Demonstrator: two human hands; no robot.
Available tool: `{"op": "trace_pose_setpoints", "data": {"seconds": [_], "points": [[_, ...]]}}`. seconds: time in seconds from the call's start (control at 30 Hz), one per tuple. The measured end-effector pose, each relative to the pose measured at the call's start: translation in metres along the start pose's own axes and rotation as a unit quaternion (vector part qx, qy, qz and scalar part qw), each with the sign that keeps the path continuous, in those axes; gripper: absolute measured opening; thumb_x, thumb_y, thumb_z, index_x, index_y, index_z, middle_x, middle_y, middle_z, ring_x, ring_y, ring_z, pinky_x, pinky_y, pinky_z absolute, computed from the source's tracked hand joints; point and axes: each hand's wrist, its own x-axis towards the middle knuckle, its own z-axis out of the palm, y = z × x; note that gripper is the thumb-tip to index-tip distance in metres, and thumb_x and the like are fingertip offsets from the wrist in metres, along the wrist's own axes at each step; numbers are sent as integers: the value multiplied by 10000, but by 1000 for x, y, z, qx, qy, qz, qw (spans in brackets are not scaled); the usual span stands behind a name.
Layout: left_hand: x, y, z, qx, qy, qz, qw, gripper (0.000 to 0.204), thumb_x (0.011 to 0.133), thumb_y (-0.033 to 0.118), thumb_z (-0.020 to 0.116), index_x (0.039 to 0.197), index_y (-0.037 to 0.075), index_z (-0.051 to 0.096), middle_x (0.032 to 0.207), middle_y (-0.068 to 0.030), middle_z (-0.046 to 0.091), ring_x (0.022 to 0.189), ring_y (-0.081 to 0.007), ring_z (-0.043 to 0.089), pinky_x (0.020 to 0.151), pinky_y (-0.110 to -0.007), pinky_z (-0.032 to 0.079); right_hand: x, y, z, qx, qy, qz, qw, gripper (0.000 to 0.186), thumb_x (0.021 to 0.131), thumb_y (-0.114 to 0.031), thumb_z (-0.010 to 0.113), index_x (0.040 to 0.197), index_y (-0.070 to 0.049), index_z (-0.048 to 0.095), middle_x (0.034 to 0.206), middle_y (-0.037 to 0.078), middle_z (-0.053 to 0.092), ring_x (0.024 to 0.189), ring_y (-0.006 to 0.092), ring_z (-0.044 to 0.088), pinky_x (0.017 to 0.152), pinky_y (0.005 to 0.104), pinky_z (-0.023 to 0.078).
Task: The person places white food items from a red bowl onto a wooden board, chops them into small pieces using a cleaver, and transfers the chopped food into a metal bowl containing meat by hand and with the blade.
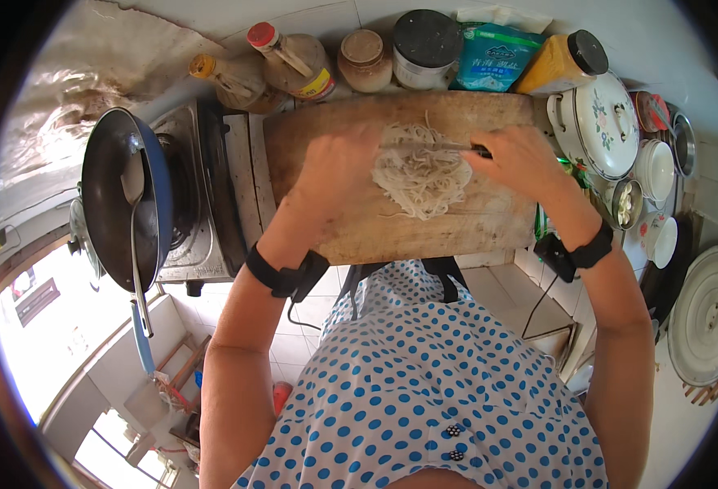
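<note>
1. Black and narrow, the handle of a knife (434, 147) is sitting in the grip of the right hand (518, 159), whose fingers are curling closely around it.
2. The left hand (341, 163) is hovering or pressing near the far end of the blade; blur is hiding its fingers, so how far they are opening, and whether they are touching the metal, I cannot tell.
3. Pale strips (424, 186) are lying in a loose, tangled heap between the two hands, the blade crossing their upper part.
4. A wooden board (497, 224) is carrying the heap slightly right of its middle.
5. Behind the board, a red-capped bottle (298, 67), a black-lidded jar (427, 53) and a teal bag (497, 59) are standing in a row.
6. To the right, a lidded white pot (597, 122) is showing a floral pattern, with white bowls (659, 173) sitting just beside it.
7. To the left, a dark wok (106, 224) is resting at the gas stove (212, 220), a metal ladle (133, 183) leaning inside it.
</note>
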Motion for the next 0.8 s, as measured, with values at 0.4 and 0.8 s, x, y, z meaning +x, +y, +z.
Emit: {"op": "trace_pose_setpoints", "data": {"seconds": [0.4,0.8], "points": [[5,0,14,42,32,19,998,164,797,129,705,885,71,580,870,-105,637,844,-322,652,683,-415,532,3,15,37,-20,-21,21,999,302,916,-369,665,886,-69,641,689,157,658,647,365,649,598,450,510],[24,-7,18,33,47,34,998,193,819,183,723,858,66,574,856,-109,624,819,-316,641,690,-417,529,9,29,35,28,42,-3,999,303,918,-351,667,881,-51,640,674,148,655,621,353,645,575,443,505]]}}
